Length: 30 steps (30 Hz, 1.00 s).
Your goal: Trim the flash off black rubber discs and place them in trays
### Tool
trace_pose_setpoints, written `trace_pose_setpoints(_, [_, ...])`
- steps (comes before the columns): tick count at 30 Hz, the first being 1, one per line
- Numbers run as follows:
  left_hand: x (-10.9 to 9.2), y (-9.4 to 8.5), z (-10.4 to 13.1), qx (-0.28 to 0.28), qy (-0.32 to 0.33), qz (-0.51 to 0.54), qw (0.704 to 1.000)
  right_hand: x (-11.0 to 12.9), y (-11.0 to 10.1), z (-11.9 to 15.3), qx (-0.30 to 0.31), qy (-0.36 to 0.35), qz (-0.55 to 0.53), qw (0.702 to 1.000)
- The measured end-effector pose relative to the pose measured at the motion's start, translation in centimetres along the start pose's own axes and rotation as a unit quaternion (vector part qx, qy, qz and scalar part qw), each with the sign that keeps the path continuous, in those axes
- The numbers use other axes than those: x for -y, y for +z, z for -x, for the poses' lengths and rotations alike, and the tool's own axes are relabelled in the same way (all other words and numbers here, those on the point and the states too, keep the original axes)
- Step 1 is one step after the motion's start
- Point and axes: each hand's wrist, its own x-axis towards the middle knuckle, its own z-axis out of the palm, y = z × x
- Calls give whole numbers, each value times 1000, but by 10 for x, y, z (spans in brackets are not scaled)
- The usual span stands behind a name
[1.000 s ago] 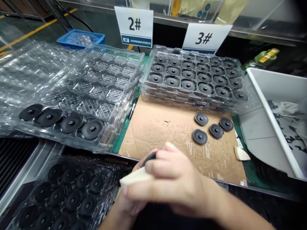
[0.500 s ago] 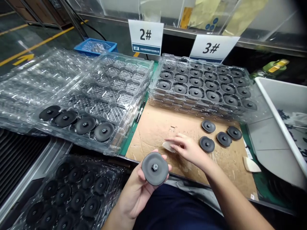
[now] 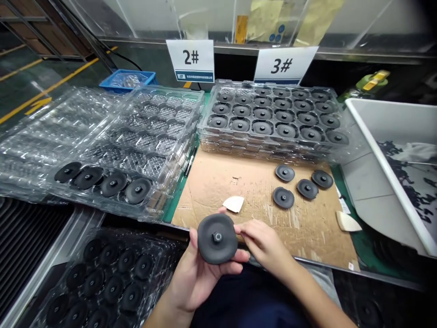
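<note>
My left hand (image 3: 201, 278) holds a matte black, rounded-square plastic disc (image 3: 208, 249) from below, with its small central hub facing up. At the disc's right edge, the thumb and forefinger of my right hand (image 3: 266, 243) are pinched together on the rim. Just beyond the disc, a cream wedge-shaped pad (image 3: 234, 203) lies on the cardboard sheet (image 3: 201, 182). Several similar loose discs (image 3: 283, 197) rest on the cardboard to the right.
Clear trays with discs stand behind the cardboard (image 3: 262, 128) and lower left (image 3: 92, 282). Another clear tray (image 3: 150, 136) at left holds discs in its front row. A white bin (image 3: 385, 168) with small black pieces and a second cream pad (image 3: 347, 222) are at right.
My right hand has left the cream pad on the cardboard and come back to the disc's right edge. The disc stays in my left hand, slightly turned. The camera view has shifted.
</note>
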Motion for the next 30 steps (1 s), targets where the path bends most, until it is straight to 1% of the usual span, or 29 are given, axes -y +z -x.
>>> trace_pose_setpoints(1, [3, 0, -1, -13, 49, -84, 995, -3, -1, 5, -9, 7, -1, 1000])
trace_pose_setpoints(2, [6, -1, -3, -30, 106, -188, 976, -6, -2, 9, -24, 17, -2, 1000])
trace_pose_setpoints(3, [9, -2, -5, -42, 161, -299, 940, -8, -5, 14, -44, 30, -3, 999])
trace_pose_setpoints(4, [12, -3, -7, -47, 205, -400, 892, -8, -9, 19, -67, 44, -4, 997])
trace_pose_setpoints(5, [14, -4, -10, -41, 235, -482, 843, -7, -14, 24, -90, 55, -5, 994])
trace_pose_setpoints(6, [16, -4, -12, -26, 254, -545, 798, -5, -19, 29, -110, 66, -12, 992])
trace_pose_setpoints(7, [17, -3, -14, -4, 267, -590, 762, 0, -25, 33, -127, 76, -30, 989])
trace_pose_setpoints(8, [19, -1, -15, 17, 275, -622, 733, 5, -31, 37, -141, 86, -60, 984])
trace_pose_setpoints(9, [20, 1, -17, 33, 284, -643, 710, 11, -37, 41, -151, 96, -101, 979])
trace_pose_setpoints(10, [22, 3, -18, 48, 291, -657, 694, 17, -42, 43, -155, 105, -151, 971])
trace_pose_setpoints(11, [23, 6, -18, 60, 294, -661, 688, 23, -47, 45, -149, 111, -205, 961])
trace_pose_setpoints(12, [25, 8, -18, 68, 292, -656, 693, 28, -52, 46, -130, 112, -257, 951])
trace_pose_setpoints(14, [28, 13, -17, 74, 273, -631, 722, 34, -59, 46, -65, 102, -325, 938])
trace_pose_setpoints(16, [30, 17, -15, 67, 238, -616, 748, 37, -65, 45, -4, 94, -358, 929])
trace_pose_setpoints(18, [30, 21, -12, 58, 196, -615, 761, 37, -69, 44, 33, 100, -379, 919])
trace_pose_setpoints(20, [30, 26, -9, 55, 147, -617, 771, 36, -73, 44, 62, 109, -411, 903])
trace_pose_setpoints(22, [30, 30, -7, 52, 111, -610, 783, 35, -76, 45, 86, 117, -443, 885])
trace_pose_setpoints(25, [31, 38, -8, 53, 89, -596, 796, 34, -79, 48, 105, 124, -498, 852])
trace_pose_setpoints(27, [33, 42, -9, 62, 63, -582, 808, 32, -80, 52, 113, 124, -532, 830])
trace_pose_setpoints(30, [38, 46, -12, 77, 24, -577, 813, 29, -81, 60, 120, 122, -555, 814])
